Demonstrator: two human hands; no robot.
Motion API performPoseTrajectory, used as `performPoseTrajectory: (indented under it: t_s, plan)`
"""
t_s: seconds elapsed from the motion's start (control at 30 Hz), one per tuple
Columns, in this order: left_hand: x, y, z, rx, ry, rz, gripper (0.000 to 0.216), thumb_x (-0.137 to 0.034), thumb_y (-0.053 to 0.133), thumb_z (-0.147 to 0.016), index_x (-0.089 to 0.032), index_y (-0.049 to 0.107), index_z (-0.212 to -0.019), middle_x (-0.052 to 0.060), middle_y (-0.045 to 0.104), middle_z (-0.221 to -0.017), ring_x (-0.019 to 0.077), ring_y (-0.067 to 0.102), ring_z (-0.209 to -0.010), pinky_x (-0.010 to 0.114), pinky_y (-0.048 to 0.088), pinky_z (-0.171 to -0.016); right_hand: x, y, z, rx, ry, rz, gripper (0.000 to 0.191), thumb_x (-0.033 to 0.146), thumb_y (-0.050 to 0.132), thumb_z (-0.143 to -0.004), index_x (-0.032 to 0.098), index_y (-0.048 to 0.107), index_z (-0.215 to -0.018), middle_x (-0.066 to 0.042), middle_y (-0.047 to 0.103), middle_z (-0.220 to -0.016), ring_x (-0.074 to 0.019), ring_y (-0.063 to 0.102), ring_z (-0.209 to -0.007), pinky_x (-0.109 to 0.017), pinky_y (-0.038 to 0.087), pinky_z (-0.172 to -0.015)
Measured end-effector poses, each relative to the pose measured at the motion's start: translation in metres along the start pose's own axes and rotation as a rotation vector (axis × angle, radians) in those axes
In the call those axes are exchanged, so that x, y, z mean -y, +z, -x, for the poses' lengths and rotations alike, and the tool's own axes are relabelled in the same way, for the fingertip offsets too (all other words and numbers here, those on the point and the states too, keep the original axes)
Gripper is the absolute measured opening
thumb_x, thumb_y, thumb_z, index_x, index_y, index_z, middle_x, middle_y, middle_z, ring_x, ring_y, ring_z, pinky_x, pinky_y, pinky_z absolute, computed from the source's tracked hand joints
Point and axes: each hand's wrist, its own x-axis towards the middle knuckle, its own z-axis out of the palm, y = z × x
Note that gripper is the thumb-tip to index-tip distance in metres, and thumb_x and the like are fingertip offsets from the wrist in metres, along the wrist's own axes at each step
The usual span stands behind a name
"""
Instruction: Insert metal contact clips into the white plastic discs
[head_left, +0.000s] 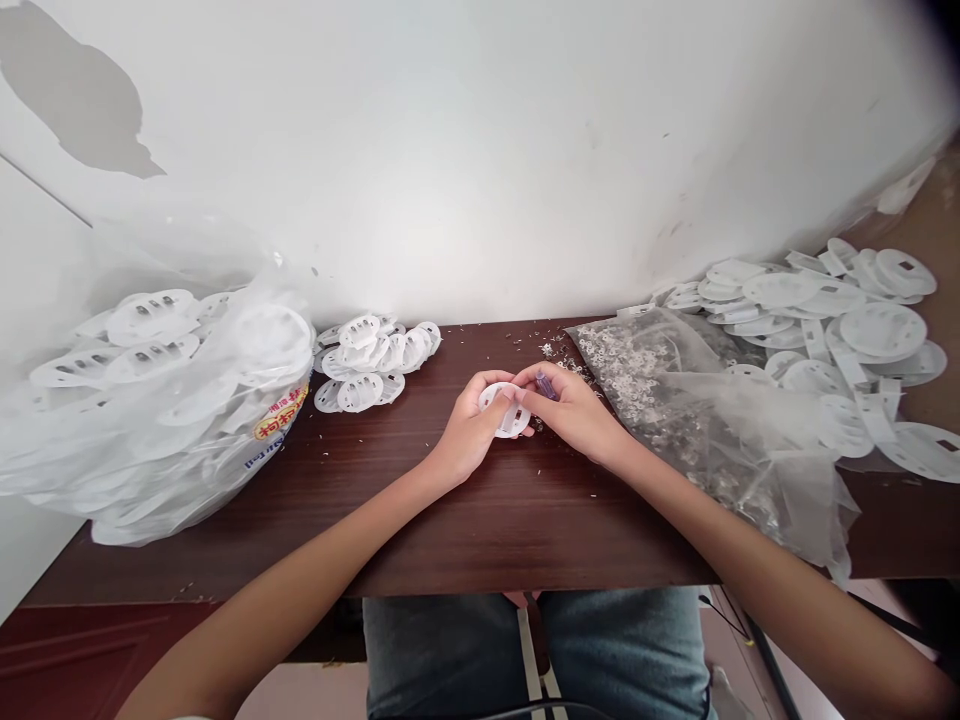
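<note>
My left hand is closed round a white round plastic disc, held just above the dark wooden table at its middle. My right hand meets it from the right, fingers pinched against the disc's edge, with a purple fingertip cover on one finger. Whatever small part sits between those fingertips is too small to make out.
A small heap of white discs lies to the left of my hands. A big clear bag of discs fills the far left. On the right lie a clear bag of tiny metal bits and a spread of loose discs. A white wall stands behind.
</note>
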Motion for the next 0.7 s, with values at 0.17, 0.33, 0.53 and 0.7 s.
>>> performPoseTrajectory:
  t_s: [0.17,0.33,0.53,0.7]
  plan:
    - [-0.0006,-0.0014,-0.0002,0.024,0.007,-0.017,0.045,-0.051,0.077,-0.092,-0.021,0.058,-0.12,0.002,0.075,-0.093,0.0179,0.076,-0.068,0.032,0.061,-0.068,0.0016,0.0001,-0.0014,0.031,0.047,-0.04,0.021,0.041,0.073,-0.09,0.021,0.069,-0.095,-0.002,0.072,-0.085,-0.0168,0.066,-0.073,-0.031,0.053,-0.067]
    - [-0.0015,-0.0027,-0.0013,0.046,-0.02,0.05,0.041,-0.05,0.073,-0.094,-0.02,0.059,-0.118,0.003,0.076,-0.088,0.0196,0.076,-0.067,0.032,0.059,-0.066,0.0016,-0.0012,-0.003,0.046,0.104,-0.124,0.024,0.042,0.076,-0.087,0.02,0.07,-0.095,-0.001,0.07,-0.08,-0.0145,0.059,-0.067,-0.027,0.046,-0.056]
    - [-0.0012,-0.0002,-0.0012,0.07,-0.001,0.046,0.044,-0.054,0.073,-0.093,-0.021,0.058,-0.117,0.003,0.076,-0.086,0.0189,0.074,-0.066,0.034,0.061,-0.066,-0.0008,-0.0002,-0.0037,0.032,0.107,-0.131,0.028,0.045,0.08,-0.082,0.02,0.07,-0.092,-0.002,0.069,-0.084,-0.0142,0.058,-0.068,-0.027,0.043,-0.055]
    - [-0.0072,-0.0008,-0.0005,0.036,-0.045,0.049,0.043,-0.044,0.075,-0.091,-0.02,0.06,-0.123,0.004,0.077,-0.086,0.02,0.075,-0.068,0.032,0.058,-0.066,-0.0019,-0.004,-0.0045,-0.036,0.065,-0.106,0.035,0.049,0.08,-0.083,0.022,0.068,-0.102,0.0,0.066,-0.084,-0.0149,0.058,-0.07,-0.028,0.046,-0.059]
